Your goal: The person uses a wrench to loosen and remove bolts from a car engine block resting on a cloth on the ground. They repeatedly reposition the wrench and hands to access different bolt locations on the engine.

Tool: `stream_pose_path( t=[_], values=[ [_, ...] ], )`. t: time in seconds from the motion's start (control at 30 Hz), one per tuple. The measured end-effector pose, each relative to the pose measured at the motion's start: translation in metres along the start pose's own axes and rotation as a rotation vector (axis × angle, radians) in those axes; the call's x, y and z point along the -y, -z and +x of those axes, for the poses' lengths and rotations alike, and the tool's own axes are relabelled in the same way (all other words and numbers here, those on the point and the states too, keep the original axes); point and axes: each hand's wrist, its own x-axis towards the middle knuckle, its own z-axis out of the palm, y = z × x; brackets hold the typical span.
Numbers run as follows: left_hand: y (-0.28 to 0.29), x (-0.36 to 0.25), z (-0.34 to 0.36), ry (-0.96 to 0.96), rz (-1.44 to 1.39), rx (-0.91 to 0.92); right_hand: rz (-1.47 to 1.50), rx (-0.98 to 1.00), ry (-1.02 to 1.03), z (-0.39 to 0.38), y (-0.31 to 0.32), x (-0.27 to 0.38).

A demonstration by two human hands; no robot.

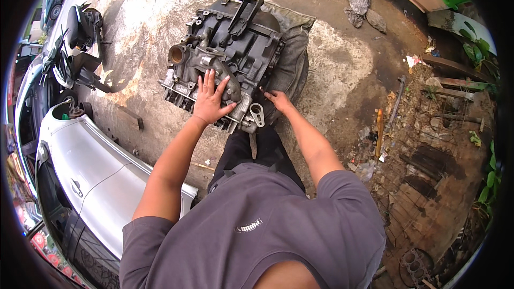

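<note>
A dark, greasy engine [257, 56] lies on the ground in front of me, with a black metal bracket [247, 13] sticking up at its far end. My left hand [210, 99] rests with fingers spread on the grey metal manifold [231, 90] along its near left part. A round brownish opening [176, 54] is left of that hand. At the engine's near right side is my right hand [277, 99], its fingers bent and the fingertips against or close to the dark side; anything between them is hidden. A light metal eyelet bracket [257, 114] sits between my hands.
Under the engine's right side is a grey padded cushion or sack [294, 67]. A silver car [101, 174] stands close on my left, with a motorcycle [80, 48] beyond it. Rags [357, 2] lie far right; boards and debris [428, 166] cover the right side.
</note>
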Motion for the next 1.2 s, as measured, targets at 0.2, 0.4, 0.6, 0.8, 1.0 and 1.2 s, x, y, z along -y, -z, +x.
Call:
stream_pose_path(
  t=[0.2, 0.4, 0.6, 0.8, 1.0, 1.2],
  values=[
    [0.003, -0.001, 0.001, 0.007, 0.002, 0.005, 0.089, 0.054, -0.048, -0.04, 0.007, 0.003],
    [0.005, -0.003, 0.001, 0.003, 0.0, -0.006, -0.226, -0.26, 0.321, -0.061, 0.043, 0.03],
    [0.008, -0.004, 0.001, 0.002, 0.008, 0.005, -0.813, -0.195, 0.491, -0.069, 0.073, 0.094],
    [0.007, -0.004, 0.001, 0.001, -0.015, -0.013, -1.095, -0.197, 0.687, -0.054, 0.071, 0.146],
    [0.006, -0.003, 0.002, 0.009, -0.005, -0.004, -1.316, -0.107, 0.831, -0.038, 0.062, 0.178],
    [0.007, -0.005, 0.001, 0.007, -0.006, -0.005, -1.483, -0.102, 0.875, -0.042, 0.052, 0.187]
  ],
)
